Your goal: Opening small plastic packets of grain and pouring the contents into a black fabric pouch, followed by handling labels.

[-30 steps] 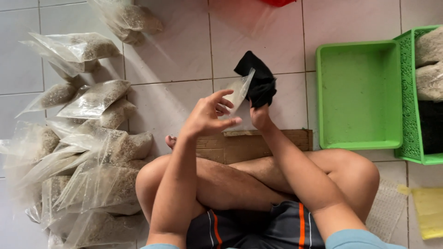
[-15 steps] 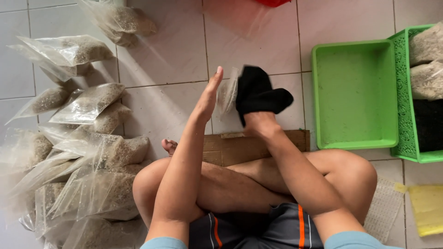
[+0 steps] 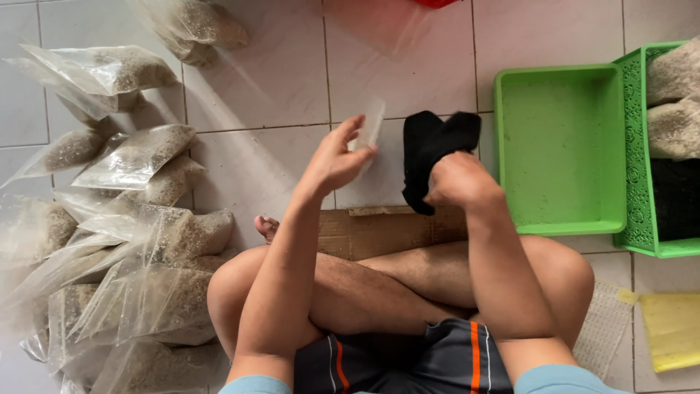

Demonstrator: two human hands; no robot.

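Sitting cross-legged on the tiled floor (image 3: 277, 80), the person pinches an empty clear bag (image 3: 372, 128) in the left hand (image 3: 332, 160) while the right hand (image 3: 459, 182), apart from it, grips a black cloth (image 3: 430, 142) beside the green tray (image 3: 561, 146), so the step in hand seems to be bagging, which calls for opening the bag.

A home floor used as a packing spot. Pale floor tiles (image 3: 277, 80), a flattened cardboard sheet (image 3: 386, 232), heaped clear filled bags (image 3: 138, 292) and green plastic trays (image 3: 561, 146) show it

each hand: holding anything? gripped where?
Left hand: empty clear plastic bag, pinched at its lower end by the fingertips. Right hand: black cloth, bunched in the fist near its lower part, the rest sticking up.
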